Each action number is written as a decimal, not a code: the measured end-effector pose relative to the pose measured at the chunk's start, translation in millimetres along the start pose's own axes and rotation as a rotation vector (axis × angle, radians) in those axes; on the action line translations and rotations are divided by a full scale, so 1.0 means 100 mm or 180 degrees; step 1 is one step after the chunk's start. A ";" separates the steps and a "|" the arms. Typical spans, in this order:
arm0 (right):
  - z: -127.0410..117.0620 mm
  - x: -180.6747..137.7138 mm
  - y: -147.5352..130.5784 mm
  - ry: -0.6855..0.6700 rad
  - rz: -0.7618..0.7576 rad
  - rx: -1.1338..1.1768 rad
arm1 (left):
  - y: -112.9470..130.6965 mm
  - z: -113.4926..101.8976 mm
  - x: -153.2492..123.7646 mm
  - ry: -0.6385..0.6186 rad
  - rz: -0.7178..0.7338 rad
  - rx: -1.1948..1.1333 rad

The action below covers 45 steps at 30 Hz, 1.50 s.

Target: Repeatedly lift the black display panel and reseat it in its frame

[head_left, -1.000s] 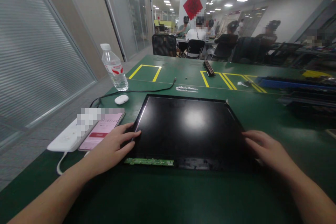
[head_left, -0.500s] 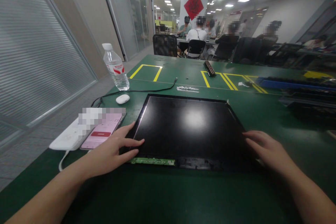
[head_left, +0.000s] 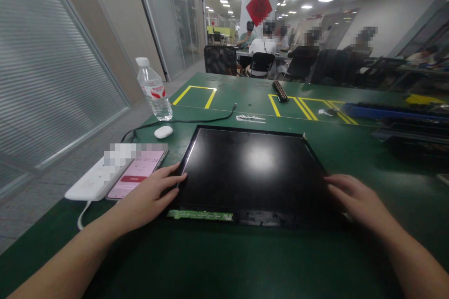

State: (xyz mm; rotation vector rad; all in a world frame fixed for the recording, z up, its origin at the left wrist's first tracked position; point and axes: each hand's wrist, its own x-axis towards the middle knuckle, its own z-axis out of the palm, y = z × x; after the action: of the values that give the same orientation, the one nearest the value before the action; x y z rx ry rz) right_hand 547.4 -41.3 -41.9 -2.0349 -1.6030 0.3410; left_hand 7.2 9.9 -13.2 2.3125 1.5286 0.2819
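A black flat display panel (head_left: 250,168) lies face up on the green table (head_left: 224,261), with a green circuit strip (head_left: 199,215) along its near edge. My left hand (head_left: 149,196) rests at the panel's near left corner, fingers stretched out and touching its edge. At the near right edge my right hand (head_left: 358,201) lies with fingers extended and touching the panel. Neither hand grips anything.
A phone with a pink screen (head_left: 136,180) and a white power strip (head_left: 93,182) lie left of the panel. Behind stand a water bottle (head_left: 153,89), a white mouse (head_left: 163,131) and a black cable (head_left: 182,122). Several people sit at far tables. Dark trays (head_left: 403,121) fill the right.
My left hand's fingers slid a little onto the panel half a second ago, then drew back to its left edge. The right hand and the panel have stayed put.
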 end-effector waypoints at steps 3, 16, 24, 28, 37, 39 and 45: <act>0.00 0.00 -0.01 0.0008 0.0028 0.0024 | -0.10 0.07 -0.03 0.0078 0.0115 0.0016; 0.01 0.00 0.04 0.0040 -0.0016 -0.0034 | 0.01 -0.05 -0.07 -0.0215 -0.0223 -0.0230; 0.01 0.00 0.02 -0.0002 0.0037 -0.0022 | 0.03 -0.09 -0.04 -0.0260 -0.0084 -0.0112; 0.01 0.01 0.04 0.0010 0.0008 -0.0030 | 0.02 -0.10 -0.08 -0.0482 -0.0124 -0.0212; 0.02 0.01 0.08 0.0016 0.0008 -0.0008 | 0.01 -0.08 -0.03 -0.0054 -0.0156 -0.0402; 0.02 0.01 0.08 0.0028 -0.0004 -0.0010 | 0.04 -0.05 0.01 0.0141 -0.0155 -0.0403; 0.03 0.01 0.07 0.0061 0.0028 -0.0020 | 0.10 0.10 0.11 0.0539 -0.0254 -0.0269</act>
State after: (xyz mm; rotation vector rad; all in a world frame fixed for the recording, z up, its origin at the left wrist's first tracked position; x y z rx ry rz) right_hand 551.8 -40.8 -47.4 -2.0445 -1.5859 0.3191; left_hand 23.4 15.0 -19.0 2.2044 1.6502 0.5226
